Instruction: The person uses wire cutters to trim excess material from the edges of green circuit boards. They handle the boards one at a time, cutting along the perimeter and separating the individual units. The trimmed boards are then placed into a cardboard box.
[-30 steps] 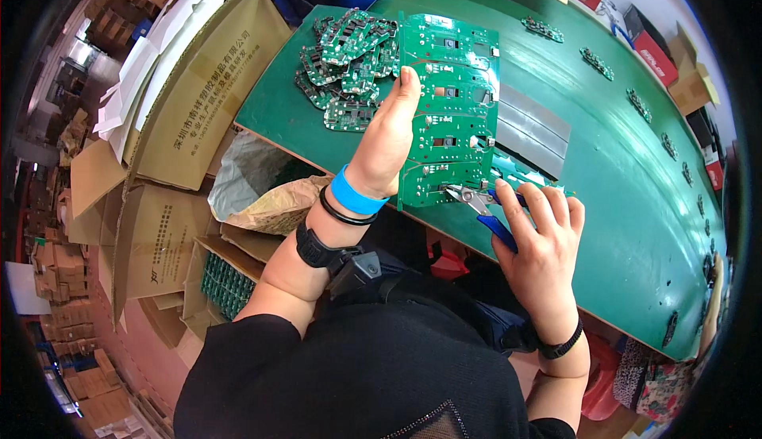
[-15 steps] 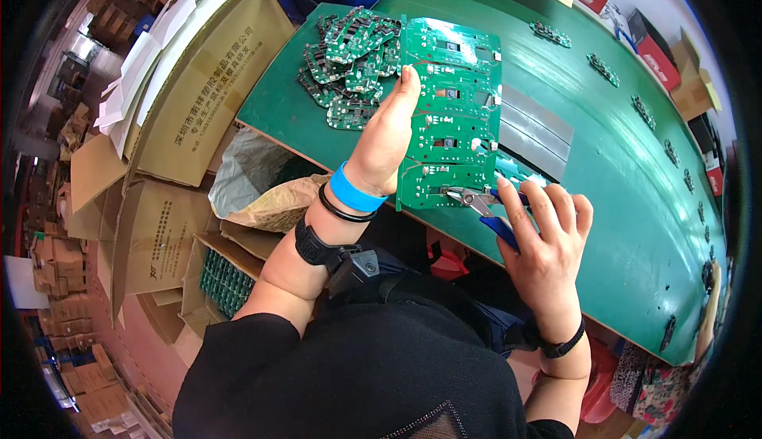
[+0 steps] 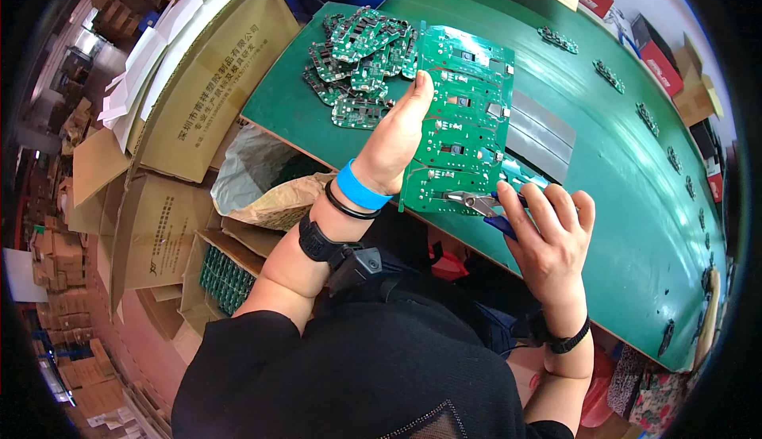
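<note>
Dressed in black, banded on both arms.
Has a bare left hand point(image 3: 397, 135) and right hand point(image 3: 553, 242). Wears a short-sleeved black top point(image 3: 333, 375) with a mesh-like patch point(image 3: 444, 425) edged in small pale studs. Bears on the left arm a wide blue band point(image 3: 361, 187), a thin black cord point(image 3: 341, 207) and a black strap point(image 3: 315, 243) carrying a boxy dark unit point(image 3: 357, 268). Shows a black wristband point(image 3: 570, 341) on the right arm.
</note>
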`<state>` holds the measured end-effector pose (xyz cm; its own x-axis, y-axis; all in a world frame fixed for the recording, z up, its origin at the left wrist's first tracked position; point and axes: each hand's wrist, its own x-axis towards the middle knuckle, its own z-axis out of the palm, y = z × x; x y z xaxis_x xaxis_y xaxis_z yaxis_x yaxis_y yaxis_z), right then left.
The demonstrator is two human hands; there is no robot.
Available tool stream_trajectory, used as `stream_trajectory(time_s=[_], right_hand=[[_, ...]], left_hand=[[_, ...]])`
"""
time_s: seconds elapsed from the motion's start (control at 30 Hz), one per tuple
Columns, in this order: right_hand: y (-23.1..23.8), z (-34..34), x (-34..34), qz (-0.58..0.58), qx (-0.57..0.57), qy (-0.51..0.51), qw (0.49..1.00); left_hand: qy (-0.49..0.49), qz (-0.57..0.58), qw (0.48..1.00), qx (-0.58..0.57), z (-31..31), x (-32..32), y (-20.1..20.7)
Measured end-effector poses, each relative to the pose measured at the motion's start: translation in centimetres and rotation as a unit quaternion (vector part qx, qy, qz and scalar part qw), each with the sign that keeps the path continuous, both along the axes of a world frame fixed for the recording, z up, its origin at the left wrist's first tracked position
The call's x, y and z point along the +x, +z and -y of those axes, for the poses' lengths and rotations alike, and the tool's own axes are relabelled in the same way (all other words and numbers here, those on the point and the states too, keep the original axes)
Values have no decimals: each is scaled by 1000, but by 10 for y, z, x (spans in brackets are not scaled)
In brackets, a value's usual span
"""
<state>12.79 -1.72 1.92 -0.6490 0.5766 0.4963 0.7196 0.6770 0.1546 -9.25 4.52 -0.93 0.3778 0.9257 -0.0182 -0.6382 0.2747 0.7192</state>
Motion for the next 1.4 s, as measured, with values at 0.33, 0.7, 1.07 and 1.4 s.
stream_trajectory(time_s=[0.33, 0.7, 1.07, 1.4], right_hand=[[1, -10, 27, -121, -9, -117, 986], [-12, -15, 20, -116, -30, -148, 982], [-24, 8, 53, -193, -185, -140, 953], [-39, 41, 113, -81, -243, -180, 950]], left_hand=[[-131, 223, 960, -109, 8, -20, -11], [-121, 253, 954, -104, 24, -2, -26], [-129, 285, 944, -103, 22, -5, -36], [-182, 281, 933, -132, 16, 8, -31]])
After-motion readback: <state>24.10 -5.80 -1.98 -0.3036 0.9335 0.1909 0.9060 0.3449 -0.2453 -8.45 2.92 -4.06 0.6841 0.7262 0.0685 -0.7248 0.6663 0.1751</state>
